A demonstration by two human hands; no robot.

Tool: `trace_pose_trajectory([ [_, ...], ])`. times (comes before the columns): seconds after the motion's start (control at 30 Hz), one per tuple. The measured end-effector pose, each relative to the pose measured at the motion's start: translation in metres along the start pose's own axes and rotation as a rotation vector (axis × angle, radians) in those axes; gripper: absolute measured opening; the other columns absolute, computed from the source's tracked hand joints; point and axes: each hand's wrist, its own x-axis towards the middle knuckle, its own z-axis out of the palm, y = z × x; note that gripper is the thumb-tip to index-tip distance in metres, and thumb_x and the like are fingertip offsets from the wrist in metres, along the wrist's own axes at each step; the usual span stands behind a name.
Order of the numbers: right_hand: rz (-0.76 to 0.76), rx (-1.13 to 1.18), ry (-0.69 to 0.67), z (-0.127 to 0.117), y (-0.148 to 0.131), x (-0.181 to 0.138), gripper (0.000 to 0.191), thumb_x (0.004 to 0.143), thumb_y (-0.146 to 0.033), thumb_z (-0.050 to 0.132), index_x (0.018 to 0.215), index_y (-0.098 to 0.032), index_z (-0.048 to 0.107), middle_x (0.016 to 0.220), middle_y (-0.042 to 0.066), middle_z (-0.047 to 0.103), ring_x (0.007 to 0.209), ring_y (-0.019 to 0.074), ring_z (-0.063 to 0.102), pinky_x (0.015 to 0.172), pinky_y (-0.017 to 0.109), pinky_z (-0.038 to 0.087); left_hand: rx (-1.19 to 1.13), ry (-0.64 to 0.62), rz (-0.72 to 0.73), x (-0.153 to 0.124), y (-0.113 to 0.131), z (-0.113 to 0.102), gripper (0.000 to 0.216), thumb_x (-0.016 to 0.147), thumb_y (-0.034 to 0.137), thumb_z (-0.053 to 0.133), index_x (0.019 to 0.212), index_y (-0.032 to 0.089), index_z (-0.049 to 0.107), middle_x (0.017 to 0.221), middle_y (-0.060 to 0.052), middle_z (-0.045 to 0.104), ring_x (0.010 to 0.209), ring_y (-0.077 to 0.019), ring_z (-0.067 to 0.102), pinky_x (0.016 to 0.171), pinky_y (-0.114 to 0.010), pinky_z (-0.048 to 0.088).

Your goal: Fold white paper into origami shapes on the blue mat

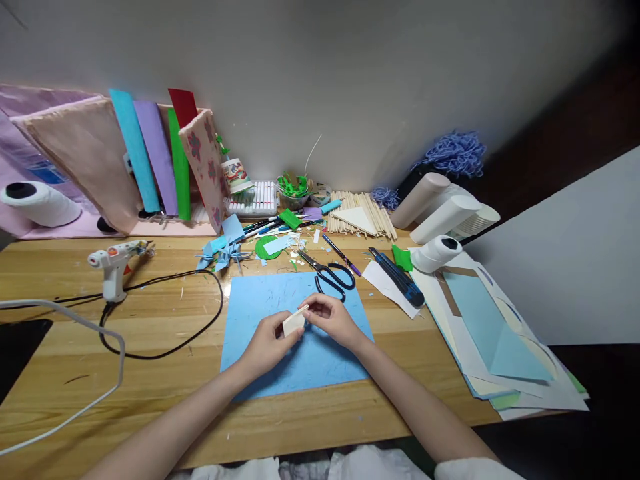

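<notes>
A small folded piece of cream paper (293, 323) is held up between my two hands, over a blue sheet (260, 300) on the table. My left hand (267, 343) pinches its lower left part between thumb and fingers. At its upper right corner, the fingertips of my right hand (333, 320) close on the paper's edge. Just beyond my right hand lie black-handled scissors (330, 275), partly on the blue sheet. A purple marker pen (343, 255) and a blue-black utility knife (397, 277) rest farther right, the knife on a white paper scrap (385, 287).
At left, a white glue gun (113, 270) stands with its black cord (220, 293) looped on the table (165, 393). Paper scraps, a green disc (269, 247) and wooden sticks (385, 220) lie at the back. Stacked paper (480, 360) and a thread spool (435, 254) are right.
</notes>
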Motion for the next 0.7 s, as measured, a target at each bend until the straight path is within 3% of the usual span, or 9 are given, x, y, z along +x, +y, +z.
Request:
trace_pose_trajectory([
  [0.13,0.09,0.026,-0.048,-0.006,-0.002,0.001,0.022,0.07,-0.032,0.065,0.077,-0.013,0.058,0.067,-0.001,0.056,0.061,0.0103,0.053,0.06,0.023,0.043,-0.002,0.039,-0.029,0.002,0.0,-0.008,0.029,0.08,0.04,0.048,0.074,0.013,0.057,0.06,0.002,0.049,0.054,-0.0107,0.04,0.049,-0.021,0.03],
  [0.33,0.103,-0.079,-0.201,0.009,-0.004,-0.01,0.023,0.08,-0.035,0.055,0.076,-0.013,0.061,0.071,0.002,0.059,0.065,0.0108,0.054,0.063,0.024,0.043,0.175,0.044,0.087,0.003,0.001,-0.013,0.036,0.084,0.039,0.042,0.059,0.015,0.051,0.056,0.002,0.048,0.056,-0.0119,0.043,0.054,-0.022,0.031],
  [0.53,0.213,0.116,-0.275,0.021,0.001,-0.014,0.024,0.072,-0.034,0.065,0.08,-0.011,0.064,0.065,0.001,0.059,0.055,0.0091,0.052,0.054,0.021,0.042,-0.159,-0.082,-0.057,0.005,0.002,-0.01,0.044,0.084,0.045,0.039,0.054,0.015,0.051,0.05,0.001,0.053,0.05,-0.0117,0.048,0.052,-0.023,0.034],
  [0.7,0.211,0.228,-0.266,0.021,0.006,-0.01,0.024,0.07,-0.033,0.067,0.077,-0.011,0.065,0.062,0.003,0.063,0.053,0.0092,0.054,0.054,0.022,0.044,-0.222,-0.109,-0.078,0.01,-0.001,-0.011,0.044,0.081,0.047,0.042,0.052,0.015,0.049,0.045,0.002,0.05,0.044,-0.0098,0.043,0.047,-0.022,0.03],
])
